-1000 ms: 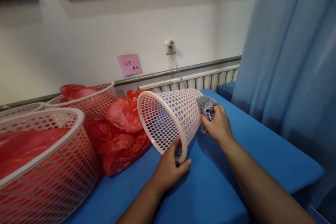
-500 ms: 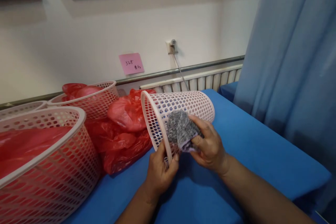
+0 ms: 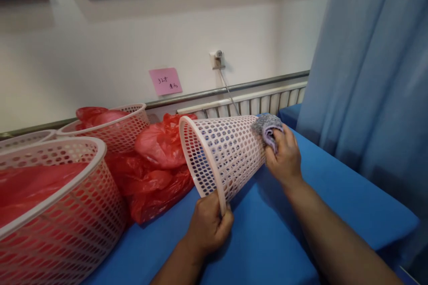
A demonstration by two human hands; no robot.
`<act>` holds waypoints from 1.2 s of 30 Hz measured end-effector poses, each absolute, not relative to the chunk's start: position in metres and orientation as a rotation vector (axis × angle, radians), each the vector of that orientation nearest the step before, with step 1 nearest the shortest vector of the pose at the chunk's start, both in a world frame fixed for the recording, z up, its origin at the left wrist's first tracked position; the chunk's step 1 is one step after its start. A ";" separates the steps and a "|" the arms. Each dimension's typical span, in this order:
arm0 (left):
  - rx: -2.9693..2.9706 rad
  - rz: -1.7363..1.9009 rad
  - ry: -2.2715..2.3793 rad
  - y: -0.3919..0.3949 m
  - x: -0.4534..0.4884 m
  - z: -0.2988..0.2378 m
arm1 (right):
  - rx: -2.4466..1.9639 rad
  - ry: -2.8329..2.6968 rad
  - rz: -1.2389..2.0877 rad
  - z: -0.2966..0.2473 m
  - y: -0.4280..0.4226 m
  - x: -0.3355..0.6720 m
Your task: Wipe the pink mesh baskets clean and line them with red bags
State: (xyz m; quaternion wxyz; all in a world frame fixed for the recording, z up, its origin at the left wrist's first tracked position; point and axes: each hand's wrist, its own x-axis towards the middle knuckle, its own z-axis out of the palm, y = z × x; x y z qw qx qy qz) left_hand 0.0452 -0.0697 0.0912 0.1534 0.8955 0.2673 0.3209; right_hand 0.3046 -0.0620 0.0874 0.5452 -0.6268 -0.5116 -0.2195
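Note:
A pale pink perforated plastic basket (image 3: 230, 151) lies on its side over the blue-covered table (image 3: 264, 240), its mouth facing left. My left hand (image 3: 209, 225) is closed on the lower edge of its rim, thumb outside. At the basket's base end, my right hand (image 3: 286, 153) grips a bunched grey cloth (image 3: 267, 127) with a lilac edge. The cloth touches the basket there. Left of the basket's mouth lies a heap of red plastic bags (image 3: 160, 164).
A large pink basket (image 3: 103, 147) lined with red plastic stands at the near left. Behind it is another basket (image 3: 143, 120) with red bags. A radiator (image 3: 267, 102) runs along the wall, and a blue curtain (image 3: 364, 75) hangs at the right.
My right hand has moved the cloth right and away from me, from near the rim to the base end. The basket has turned slightly; my left hand still holds its rim.

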 end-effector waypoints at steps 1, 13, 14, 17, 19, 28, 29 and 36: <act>2.566 0.865 0.774 -0.071 0.047 0.090 | -1.374 -1.289 -0.561 0.092 -0.071 0.294; 2.585 0.451 0.794 -0.072 0.057 0.093 | -1.341 -1.325 -0.592 0.101 -0.082 0.296; 2.592 0.433 0.796 -0.073 0.057 0.093 | -1.470 -1.207 -0.550 0.097 -0.073 0.309; 2.617 0.375 0.784 -0.074 0.058 0.094 | -1.755 -0.945 -0.359 0.086 -0.052 0.342; 2.631 0.335 0.779 -0.074 0.059 0.095 | -1.796 -0.900 -0.299 0.084 -0.049 0.348; 2.585 0.290 0.773 -0.067 0.060 0.090 | -0.856 -1.621 -0.612 0.116 -0.109 0.273; 2.579 0.282 0.764 -0.067 0.060 0.089 | -0.796 -1.647 -0.614 0.118 -0.113 0.271; 2.357 0.710 0.709 -0.073 0.062 0.091 | -0.801 -1.624 -0.551 0.124 -0.110 0.282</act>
